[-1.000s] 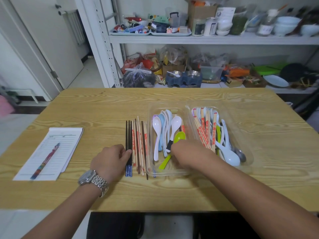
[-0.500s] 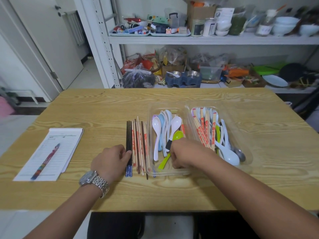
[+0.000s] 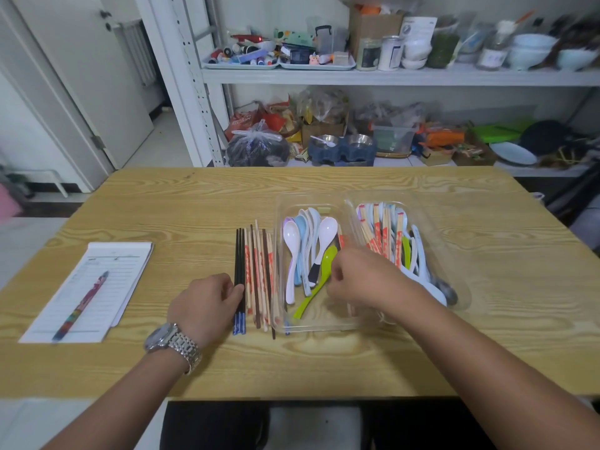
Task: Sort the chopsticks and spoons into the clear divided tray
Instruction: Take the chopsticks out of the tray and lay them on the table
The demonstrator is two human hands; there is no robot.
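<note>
A clear divided tray (image 3: pixel 324 327) lies on the wooden table (image 3: pixel 503 319). Its left compartment holds several spoons (image 3: pixel 292 237), a green spoon (image 3: pixel 326 264) and one red-printed chopstick (image 3: pixel 340 235) by the divider. The right compartment holds red-printed chopsticks (image 3: pixel 376 228) mixed with white spoons (image 3: pixel 422 254). Left of the tray lies a row of loose chopsticks (image 3: pixel 259 264), with black chopsticks (image 3: pixel 239 254) at its left edge. My left hand (image 3: pixel 204 303) rests loosely curled against the black ones. My right hand (image 3: pixel 360 280) is curled over the divider and pinches the lone chopstick's near part.
A notepad (image 3: pixel 97 280) with a pen (image 3: pixel 82 303) on it lies at the table's left. Beyond the far edge stands a white shelf unit (image 3: pixel 389 77) crowded with bowls, jars and bags. A door (image 3: pixel 65 76) is at the far left.
My right hand has edged slightly away from me over the tray's divider. My left hand and the loose chopsticks have stayed put.
</note>
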